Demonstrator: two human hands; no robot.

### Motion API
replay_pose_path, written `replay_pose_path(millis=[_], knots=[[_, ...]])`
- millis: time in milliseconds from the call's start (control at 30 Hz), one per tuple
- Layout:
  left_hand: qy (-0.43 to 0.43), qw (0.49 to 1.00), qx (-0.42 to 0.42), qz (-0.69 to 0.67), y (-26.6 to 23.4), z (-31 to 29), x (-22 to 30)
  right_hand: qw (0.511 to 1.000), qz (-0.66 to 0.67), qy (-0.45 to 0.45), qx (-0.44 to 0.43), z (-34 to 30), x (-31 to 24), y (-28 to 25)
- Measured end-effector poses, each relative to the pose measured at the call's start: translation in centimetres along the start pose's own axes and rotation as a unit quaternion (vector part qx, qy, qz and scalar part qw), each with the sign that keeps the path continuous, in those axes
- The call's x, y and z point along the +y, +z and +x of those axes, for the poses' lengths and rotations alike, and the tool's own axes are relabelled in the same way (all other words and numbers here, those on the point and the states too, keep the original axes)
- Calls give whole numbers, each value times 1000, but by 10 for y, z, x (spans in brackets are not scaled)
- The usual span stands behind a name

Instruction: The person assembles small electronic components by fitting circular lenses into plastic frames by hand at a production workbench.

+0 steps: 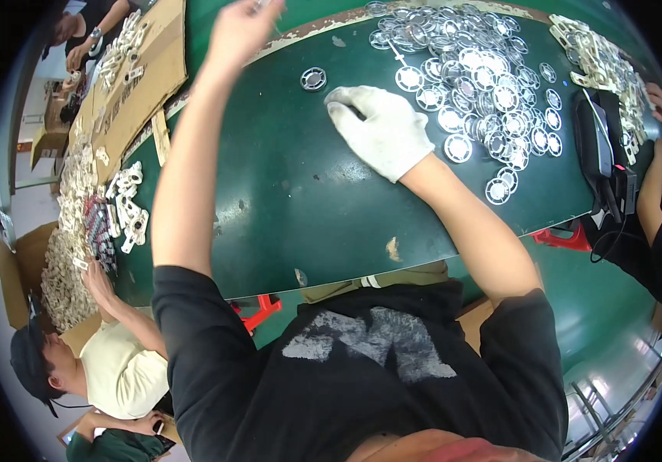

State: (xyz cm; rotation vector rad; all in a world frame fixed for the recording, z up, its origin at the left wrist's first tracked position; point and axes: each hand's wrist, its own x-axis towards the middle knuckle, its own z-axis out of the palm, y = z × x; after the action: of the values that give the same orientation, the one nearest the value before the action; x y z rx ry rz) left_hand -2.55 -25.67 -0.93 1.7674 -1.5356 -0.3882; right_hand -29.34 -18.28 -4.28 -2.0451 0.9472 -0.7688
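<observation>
On my feed, a sideways sweep of the loosely curled, gloved right hand [381,132] could knock away the lone disc [313,78] at twelve o'clock. The blurred left hand [243,32] at eleven is cut by the view's edge; I can't tell what, if anything, either hand grips, and overlap hides much of the disc pile [485,96] between one and two.

The discs [493,96] are silver, the tabletop [285,192] dark green.

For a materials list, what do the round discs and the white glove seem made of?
Round discs: glossy, perhaps metal or clear plastic; they reflect strongly, but glare leaves it open. White glove: matte, probably cloth, given its soft, glare-free surface.
</observation>
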Motion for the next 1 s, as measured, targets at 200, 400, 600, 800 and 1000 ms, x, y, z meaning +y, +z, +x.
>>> replay_pose_path(millis=[200, 400, 600, 800, 1000], knots=[[116, 859, 256, 428, -36, 81, -73, 999, -43, -21, -26, 2, -7, 0], [69, 985, 73, 142, 69, -12, -51, 994, -81, -18, -66, -9, -3, -42], [137, 967, -19, 214, 87, -89, -15, 957, -228, 40, 173, -42, 65, -165], [144, 979, 29, 143, 120, -69, 5, 869, -482, 20, 109, -70, 210, -220], [116, 989, 57, 66, 112, -51, 8, 931, -304, 127, 157, -54, 168, -165]])
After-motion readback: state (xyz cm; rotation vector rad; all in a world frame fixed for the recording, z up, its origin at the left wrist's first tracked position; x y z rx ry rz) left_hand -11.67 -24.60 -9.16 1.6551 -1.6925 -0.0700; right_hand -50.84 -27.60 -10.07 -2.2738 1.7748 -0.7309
